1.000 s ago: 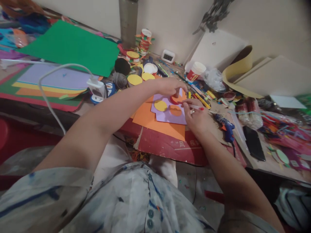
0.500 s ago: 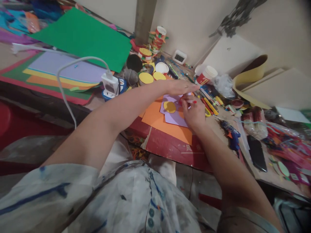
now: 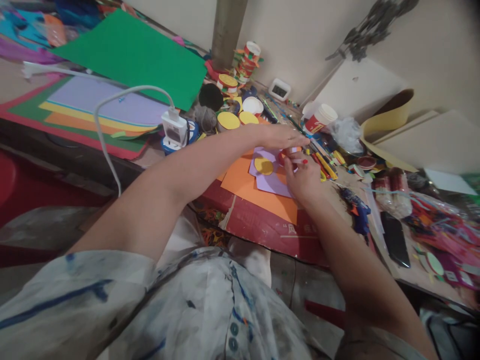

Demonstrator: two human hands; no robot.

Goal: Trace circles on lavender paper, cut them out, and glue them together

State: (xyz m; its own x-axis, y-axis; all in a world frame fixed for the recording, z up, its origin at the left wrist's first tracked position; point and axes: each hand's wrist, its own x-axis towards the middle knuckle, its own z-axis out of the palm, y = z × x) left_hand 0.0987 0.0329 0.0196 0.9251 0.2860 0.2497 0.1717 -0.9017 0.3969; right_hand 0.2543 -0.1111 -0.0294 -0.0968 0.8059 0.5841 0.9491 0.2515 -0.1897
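My left hand reaches across, palm down, its fingers stretched out and close together toward the right. Below it, a red round piece shows in part between my two hands; whether the left palm touches it I cannot tell. My right hand is closed on a white pen with a red end, and its tip is hidden by the fingers. Both hands are over lilac paper, on which lies a yellow paper disc. Orange paper lies beneath the lilac sheets.
A blue glue gun and a black phone lie to the right. Several cutters and pens stand near a paper cup. Leftward are yellow-topped round pieces, a white charger with its cable, and green sheets.
My left hand has gone from bent fingers at the red piece to lying stretched out above it. The pen hand has come closer to the piece. The view has swung somewhat left.
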